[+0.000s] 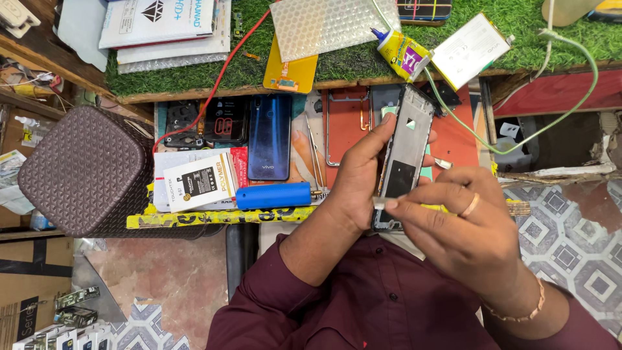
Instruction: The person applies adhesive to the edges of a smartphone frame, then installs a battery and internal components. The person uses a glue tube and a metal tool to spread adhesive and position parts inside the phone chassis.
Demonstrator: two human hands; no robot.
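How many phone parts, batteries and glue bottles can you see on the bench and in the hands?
Phone frames: 1, the phone frame held by the left hand, with the right hand working on it.
Phone back covers: 1, the blue back cover.
Batteries: 2, the white battery and the boxed battery.
Glue bottles: 1, the yellow glue bottle.
Total: 5

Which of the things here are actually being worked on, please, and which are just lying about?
In hand:
- phone frame, held by left hand
- thin tool, pinched by right hand

Lying about:
- blue phone
- glue bottle
- battery
- blue cylinder
- bubble wrap
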